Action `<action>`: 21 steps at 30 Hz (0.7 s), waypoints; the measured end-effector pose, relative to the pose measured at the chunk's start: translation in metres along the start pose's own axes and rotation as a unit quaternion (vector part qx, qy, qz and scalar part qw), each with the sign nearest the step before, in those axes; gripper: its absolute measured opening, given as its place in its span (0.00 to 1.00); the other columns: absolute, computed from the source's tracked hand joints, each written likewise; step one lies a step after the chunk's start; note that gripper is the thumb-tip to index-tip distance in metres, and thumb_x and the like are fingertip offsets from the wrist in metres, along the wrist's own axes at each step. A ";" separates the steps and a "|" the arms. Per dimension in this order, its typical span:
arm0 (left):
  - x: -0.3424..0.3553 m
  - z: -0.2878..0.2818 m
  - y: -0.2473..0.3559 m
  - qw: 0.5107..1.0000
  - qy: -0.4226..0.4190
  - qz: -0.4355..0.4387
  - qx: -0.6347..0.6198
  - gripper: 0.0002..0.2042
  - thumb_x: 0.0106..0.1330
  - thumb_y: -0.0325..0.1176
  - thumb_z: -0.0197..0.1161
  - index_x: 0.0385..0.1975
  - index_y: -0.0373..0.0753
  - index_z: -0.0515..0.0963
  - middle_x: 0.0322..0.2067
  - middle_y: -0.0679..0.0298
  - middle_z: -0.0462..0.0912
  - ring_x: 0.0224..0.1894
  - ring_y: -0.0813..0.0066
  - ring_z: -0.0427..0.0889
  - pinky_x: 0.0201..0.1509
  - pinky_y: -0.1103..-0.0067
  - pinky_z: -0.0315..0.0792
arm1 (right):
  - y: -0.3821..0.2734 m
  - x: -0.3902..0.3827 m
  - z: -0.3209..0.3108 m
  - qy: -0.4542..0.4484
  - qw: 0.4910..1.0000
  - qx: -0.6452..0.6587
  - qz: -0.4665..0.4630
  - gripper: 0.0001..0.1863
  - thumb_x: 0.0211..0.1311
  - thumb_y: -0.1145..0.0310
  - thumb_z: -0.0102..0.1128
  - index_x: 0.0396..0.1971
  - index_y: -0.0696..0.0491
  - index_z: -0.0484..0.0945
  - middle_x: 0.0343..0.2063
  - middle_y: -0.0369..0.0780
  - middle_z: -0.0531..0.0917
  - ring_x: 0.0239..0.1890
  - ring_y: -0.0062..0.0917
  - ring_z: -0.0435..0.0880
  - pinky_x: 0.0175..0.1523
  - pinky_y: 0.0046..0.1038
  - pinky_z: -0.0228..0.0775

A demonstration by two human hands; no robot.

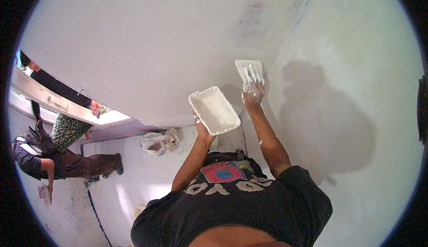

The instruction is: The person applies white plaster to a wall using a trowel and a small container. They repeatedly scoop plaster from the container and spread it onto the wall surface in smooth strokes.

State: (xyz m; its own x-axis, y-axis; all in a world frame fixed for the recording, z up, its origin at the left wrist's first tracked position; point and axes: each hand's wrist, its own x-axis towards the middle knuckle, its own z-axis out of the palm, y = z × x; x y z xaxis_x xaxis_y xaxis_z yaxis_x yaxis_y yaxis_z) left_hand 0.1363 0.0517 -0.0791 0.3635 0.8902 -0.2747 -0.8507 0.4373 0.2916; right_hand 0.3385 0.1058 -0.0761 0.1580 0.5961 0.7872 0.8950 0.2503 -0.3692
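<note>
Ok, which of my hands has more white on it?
Your right hand: its fingers, laid over the plate, are thickly coated, while the visible part of your left hand, holding the tub, is only spotted.

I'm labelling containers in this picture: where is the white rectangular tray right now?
In the head view, the tray is near the centre, held in the left hand, below and left of the right hand and its flat white tool.

The left forearm (pixel 191 163) slants inward and up to a partly hidden, gripping left hand (pixel 202 129), while the right forearm (pixel 270 145) reaches farther out, its white-smeared right hand (pixel 253 90) showing its back, fingers (pixel 255 74) extended.
</note>
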 end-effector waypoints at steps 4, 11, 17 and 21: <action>0.003 -0.009 -0.004 1.000 0.023 -0.004 0.001 0.26 0.59 0.56 0.40 0.51 0.45 0.62 0.48 0.63 0.68 0.48 0.62 0.68 0.53 0.64 0.62 | 0.007 0.037 -0.001 0.068 0.996 0.059 0.012 0.26 0.58 0.54 0.41 0.53 0.53 0.58 0.55 0.45 0.61 0.58 0.38 0.58 0.60 0.40 0.46; 0.007 -0.017 -0.001 1.000 0.021 -0.016 0.006 0.26 0.59 0.56 0.39 0.51 0.46 0.61 0.47 0.62 0.68 0.49 0.62 0.67 0.53 0.64 0.62 | -0.015 0.151 0.011 0.133 0.987 -0.067 -0.059 0.27 0.47 0.63 0.53 0.46 0.64 0.64 0.49 0.52 0.65 0.52 0.46 0.63 0.55 0.45 0.52; 0.010 -0.016 0.005 1.000 0.015 -0.023 0.015 0.26 0.59 0.56 0.39 0.52 0.46 0.61 0.48 0.62 0.68 0.49 0.62 0.68 0.53 0.64 0.62 | -0.013 0.161 0.008 0.149 0.984 -0.042 -0.093 0.23 0.56 0.59 0.40 0.48 0.60 0.65 0.53 0.52 0.61 0.58 0.48 0.53 0.60 0.49 0.42; 0.013 -0.016 0.008 1.000 -0.004 -0.007 0.017 0.26 0.59 0.56 0.39 0.52 0.46 0.61 0.48 0.62 0.67 0.49 0.62 0.68 0.53 0.64 0.62 | -0.026 0.154 -0.004 0.154 0.979 -0.075 -0.107 0.24 0.57 0.58 0.40 0.49 0.59 0.65 0.53 0.52 0.60 0.58 0.47 0.54 0.60 0.49 0.41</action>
State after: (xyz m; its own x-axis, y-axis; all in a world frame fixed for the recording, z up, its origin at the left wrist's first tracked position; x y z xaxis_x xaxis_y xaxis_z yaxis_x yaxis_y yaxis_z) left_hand 0.1288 0.0648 -0.0948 0.3791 0.8845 -0.2721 -0.8316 0.4546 0.3190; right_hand 0.3411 0.1882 0.0570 0.0586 0.2788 0.9586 0.9689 0.2154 -0.1219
